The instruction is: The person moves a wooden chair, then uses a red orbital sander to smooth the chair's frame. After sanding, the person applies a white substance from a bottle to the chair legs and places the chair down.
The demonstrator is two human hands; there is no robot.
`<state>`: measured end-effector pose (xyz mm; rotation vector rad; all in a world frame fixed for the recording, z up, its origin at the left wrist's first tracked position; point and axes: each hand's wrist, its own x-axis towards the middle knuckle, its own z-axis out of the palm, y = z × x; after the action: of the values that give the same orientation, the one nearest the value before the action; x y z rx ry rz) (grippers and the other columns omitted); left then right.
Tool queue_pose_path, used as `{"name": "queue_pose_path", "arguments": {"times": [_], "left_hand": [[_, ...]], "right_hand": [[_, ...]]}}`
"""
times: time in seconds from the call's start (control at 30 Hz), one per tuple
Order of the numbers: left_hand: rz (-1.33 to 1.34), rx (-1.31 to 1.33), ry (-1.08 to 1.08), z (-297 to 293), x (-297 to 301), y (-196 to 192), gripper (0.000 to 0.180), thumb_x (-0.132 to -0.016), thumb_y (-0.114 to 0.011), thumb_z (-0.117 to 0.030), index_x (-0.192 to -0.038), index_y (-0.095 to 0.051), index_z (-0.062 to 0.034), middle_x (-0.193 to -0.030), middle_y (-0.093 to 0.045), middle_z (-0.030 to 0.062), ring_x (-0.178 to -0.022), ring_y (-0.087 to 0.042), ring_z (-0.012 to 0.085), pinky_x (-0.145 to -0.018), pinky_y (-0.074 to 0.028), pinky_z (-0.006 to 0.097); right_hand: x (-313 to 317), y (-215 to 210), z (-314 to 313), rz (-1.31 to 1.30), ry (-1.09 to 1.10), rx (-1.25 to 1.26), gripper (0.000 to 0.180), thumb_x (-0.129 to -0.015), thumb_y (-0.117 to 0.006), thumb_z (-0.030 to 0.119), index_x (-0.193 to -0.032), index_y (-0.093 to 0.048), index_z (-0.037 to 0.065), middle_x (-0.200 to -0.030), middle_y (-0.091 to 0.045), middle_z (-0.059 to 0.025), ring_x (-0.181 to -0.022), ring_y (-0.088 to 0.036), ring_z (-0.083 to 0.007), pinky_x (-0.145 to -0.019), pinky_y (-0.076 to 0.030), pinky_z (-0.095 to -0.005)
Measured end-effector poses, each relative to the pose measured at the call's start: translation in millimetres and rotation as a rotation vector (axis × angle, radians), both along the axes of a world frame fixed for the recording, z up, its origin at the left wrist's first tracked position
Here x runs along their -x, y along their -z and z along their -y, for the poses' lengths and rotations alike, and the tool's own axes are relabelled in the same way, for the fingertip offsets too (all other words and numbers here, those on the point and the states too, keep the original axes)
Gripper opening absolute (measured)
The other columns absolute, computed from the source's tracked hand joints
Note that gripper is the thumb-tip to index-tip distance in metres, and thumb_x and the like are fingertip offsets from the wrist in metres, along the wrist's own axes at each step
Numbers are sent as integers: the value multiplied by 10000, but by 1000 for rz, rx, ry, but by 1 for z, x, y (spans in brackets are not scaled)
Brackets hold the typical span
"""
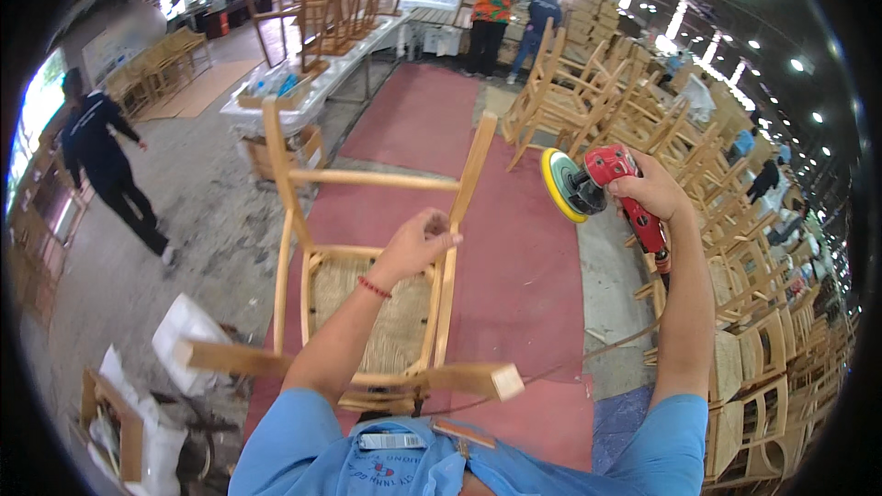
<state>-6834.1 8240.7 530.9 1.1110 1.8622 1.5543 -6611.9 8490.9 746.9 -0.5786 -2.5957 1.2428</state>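
My right hand (657,188) is wrapped around a red handheld power sander (643,220), raised to the right of the chair. Its round pad (562,186), yellow-rimmed and green, faces left, away from any wood. A light wooden chair (375,181) with a woven seat (372,308) is in front of me, apparently turned over, with bar ends pointing up toward me. Over its right side is my left hand (418,241), fingers loosely bent and thumb apart, gripping nothing. Whether it touches the chair's bar is unclear.
Red matting (514,294) covers the floor under the chair. Stacked wooden chairs (634,119) crowd the right side. A long table (344,50) with upturned chairs runs along the back left. One person (101,147) walks at left; others stand at the back. A cardboard box (115,422) sits lower left.
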Motion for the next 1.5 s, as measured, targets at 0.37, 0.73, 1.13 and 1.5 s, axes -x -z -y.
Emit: {"name": "queue_pose_path", "arguments": {"times": [0.37, 0.73, 1.13, 1.5], "left_hand": [[60, -301, -36, -210, 99, -4, 406, -765, -729, -230, -1062, -579, 3, -991, -660, 200, -938, -643, 318, -792, -491, 398], [5, -179, -83, -186, 89, -23, 389, -797, -689, -186, -1119, -575, 0, -942, -657, 156, -834, -642, 241, -733, -503, 360], [8, -194, -77, -193, 88, -17, 376, -790, -680, -218, -1083, -574, -7, -894, -648, 139, -813, -622, 246, -719, -491, 369], [86, -194, -47, -197, 86, -18, 360, -776, -694, -231, -1041, -580, -15, -895, -656, 169, -850, -650, 296, -746, -498, 401]], "right_hand": [[189, -31, -17, 409, 103, -390, 586, -679, -681, 356, -1158, -590, 30, -939, -653, -102, -835, -617, -192, -770, -488, -324], [181, -46, -21, 513, 293, -542, 681, -633, -689, 422, -1182, -601, 30, -1057, -650, -170, -904, -640, -270, -797, -497, -354], [175, -34, -33, 458, 285, -472, 646, -671, -704, 375, -1199, -579, 25, -977, -659, -147, -815, -652, -226, -739, -513, -348], [168, -31, -25, 428, 192, -462, 731, -671, -689, 445, -1262, -546, 40, -1101, -645, -172, -946, -634, -260, -838, -486, -363]]}}
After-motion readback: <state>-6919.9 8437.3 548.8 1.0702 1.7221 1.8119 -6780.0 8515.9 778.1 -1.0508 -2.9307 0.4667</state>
